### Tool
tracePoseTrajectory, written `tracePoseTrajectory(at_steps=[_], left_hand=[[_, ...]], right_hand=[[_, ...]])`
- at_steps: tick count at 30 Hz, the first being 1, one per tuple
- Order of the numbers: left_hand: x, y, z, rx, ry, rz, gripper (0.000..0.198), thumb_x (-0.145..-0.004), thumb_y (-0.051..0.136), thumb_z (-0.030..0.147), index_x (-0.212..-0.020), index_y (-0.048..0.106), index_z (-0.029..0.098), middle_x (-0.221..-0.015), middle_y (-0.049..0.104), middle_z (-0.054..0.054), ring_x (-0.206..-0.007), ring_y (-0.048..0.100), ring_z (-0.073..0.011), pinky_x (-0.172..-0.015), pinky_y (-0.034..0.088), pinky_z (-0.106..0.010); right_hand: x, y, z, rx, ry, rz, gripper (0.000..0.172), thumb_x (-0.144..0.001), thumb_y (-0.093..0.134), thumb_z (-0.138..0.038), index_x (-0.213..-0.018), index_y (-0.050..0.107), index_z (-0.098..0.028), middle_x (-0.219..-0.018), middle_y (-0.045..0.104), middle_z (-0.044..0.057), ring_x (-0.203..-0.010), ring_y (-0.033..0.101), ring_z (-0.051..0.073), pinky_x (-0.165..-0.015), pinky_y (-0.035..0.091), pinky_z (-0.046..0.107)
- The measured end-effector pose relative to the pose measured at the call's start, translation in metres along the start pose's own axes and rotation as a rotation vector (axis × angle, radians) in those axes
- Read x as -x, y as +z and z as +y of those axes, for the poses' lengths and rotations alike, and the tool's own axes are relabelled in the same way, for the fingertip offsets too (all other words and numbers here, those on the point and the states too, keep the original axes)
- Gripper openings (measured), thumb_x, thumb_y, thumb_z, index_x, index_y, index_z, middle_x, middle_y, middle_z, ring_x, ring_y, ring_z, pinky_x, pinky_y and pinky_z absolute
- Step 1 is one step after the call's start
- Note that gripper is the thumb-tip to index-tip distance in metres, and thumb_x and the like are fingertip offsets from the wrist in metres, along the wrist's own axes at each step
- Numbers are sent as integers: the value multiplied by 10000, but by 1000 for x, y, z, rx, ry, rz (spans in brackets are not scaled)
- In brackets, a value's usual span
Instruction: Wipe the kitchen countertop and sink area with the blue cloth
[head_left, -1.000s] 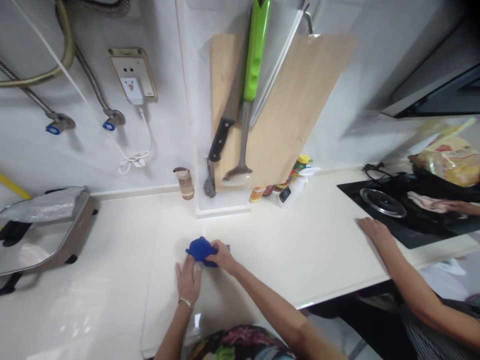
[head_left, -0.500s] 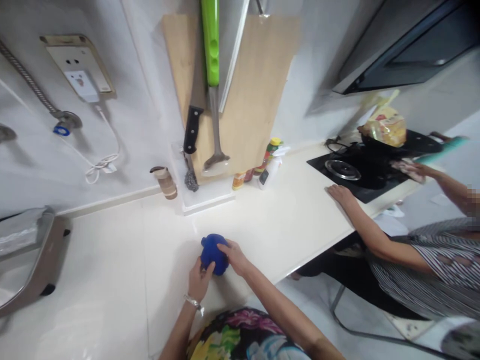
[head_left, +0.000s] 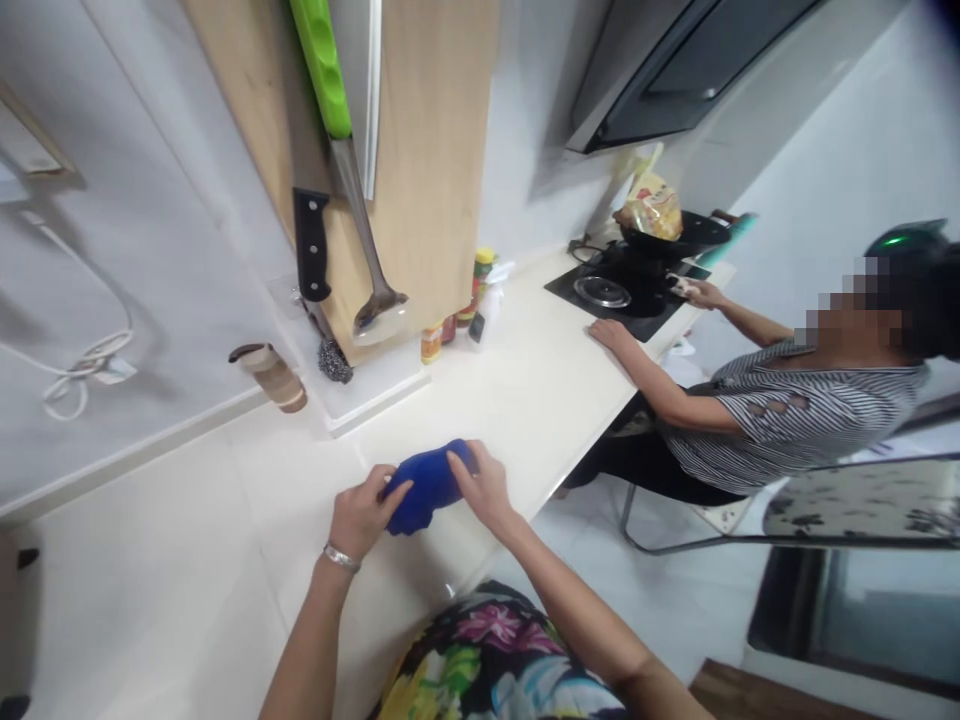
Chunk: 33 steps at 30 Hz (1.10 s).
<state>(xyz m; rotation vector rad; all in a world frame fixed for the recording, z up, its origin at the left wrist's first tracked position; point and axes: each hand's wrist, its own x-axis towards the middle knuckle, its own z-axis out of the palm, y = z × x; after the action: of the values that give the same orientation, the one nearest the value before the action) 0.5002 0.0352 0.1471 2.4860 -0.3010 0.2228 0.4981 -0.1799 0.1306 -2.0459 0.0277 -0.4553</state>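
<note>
Cloth handled between two hands. The blue cloth (head_left: 424,488) is held over the table (head_left: 510,400), in front of the wearer; whether its underside touches the surface cannot be told. The left hand (head_left: 364,510) and right hand (head_left: 481,482) stand apart, each clamped on one end with the thumb on the visible face. The step in hand is judged to be gathering or refolding the cloth. The next move would call for a firm pinch at both ends while the loose folds are evened. Farther right, a co-worker's hand (head_left: 616,340) rests beside the hob (head_left: 643,308).
</note>
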Motion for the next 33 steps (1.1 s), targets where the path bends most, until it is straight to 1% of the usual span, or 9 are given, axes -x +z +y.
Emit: tracePoseTrajectory(at_steps=[5,8,11,13,16,21,27,30,33], left_hand=[[-45,-20,3,40,4,-222,393,-812,573,636,-951,614,270,-529,564,86,-541,577,-136,-581,396,-260],[-73,0,-20,145,-84,-191,408,-806,615,516,-1121,576,261,-753,697,45,-727,659,-154,-748,487,-286],[-82,26,-54,174,-172,-123,430,-832,541,366,-1225,523,194,-1109,709,-76,-870,685,-175,-875,517,-346],[-73,39,-79,188,-197,-88,453,-840,502,365,-1241,515,154,-1176,685,-133,-1018,669,-218,-954,505,-398],[-41,48,-119,117,-204,-3,481,-849,465,379,-1255,534,131,-1314,611,-175,-1263,545,-269,-1111,398,-465],[25,40,-174,-247,-425,71,658,-912,343,457,-1412,456,45,-1563,318,-249,-1487,170,-411,-1194,152,-613],[62,36,-186,-381,-534,84,702,-939,238,470,-1482,373,47,-1604,270,-198,-1501,114,-401,-1206,96,-597],[64,43,-185,-418,-493,137,692,-947,219,452,-1477,379,36,-1594,286,-206,-1507,90,-394,-1205,88,-602],[65,48,-188,-418,-458,172,683,-951,220,445,-1474,385,37,-1595,285,-206,-1513,65,-380,-1209,85,-598]], right_hand=[[-9,-1,9,93,154,101,432,-838,570,-632,-886,601,-204,-719,645,-14,-645,582,137,-632,474,257],[-20,-4,39,237,195,93,533,-838,529,-652,-1060,605,-173,-851,685,44,-732,624,182,-698,512,318],[-26,-16,71,468,166,73,735,-861,502,-597,-1375,439,-75,-1255,610,220,-1052,627,292,-866,520,446],[-24,-19,83,612,87,52,736,-915,435,-524,-1469,328,-51,-1440,469,256,-1291,494,341,-1014,446,514],[-7,4,87,758,-96,-119,671,-958,361,-485,-1529,280,-141,-1566,349,170,-1467,247,367,-1152,258,602],[31,65,88,844,-263,-451,659,-955,349,-562,-1551,254,-297,-1631,242,73,-1488,94,446,-1111,58,759],[10,37,115,870,-360,-566,606,-957,361,-537,-1521,331,-315,-1605,317,37,-1475,191,356,-1170,31,652],[-19,25,131,912,-315,-516,583,-959,350,-493,-1499,379,-275,-1593,342,37,-1460,227,322,-1186,50,602],[-45,37,139,956,-249,-443,573,-947,350,-442,-1470,424,-221,-1587,351,63,-1443,244,327,-1171,114,590]])
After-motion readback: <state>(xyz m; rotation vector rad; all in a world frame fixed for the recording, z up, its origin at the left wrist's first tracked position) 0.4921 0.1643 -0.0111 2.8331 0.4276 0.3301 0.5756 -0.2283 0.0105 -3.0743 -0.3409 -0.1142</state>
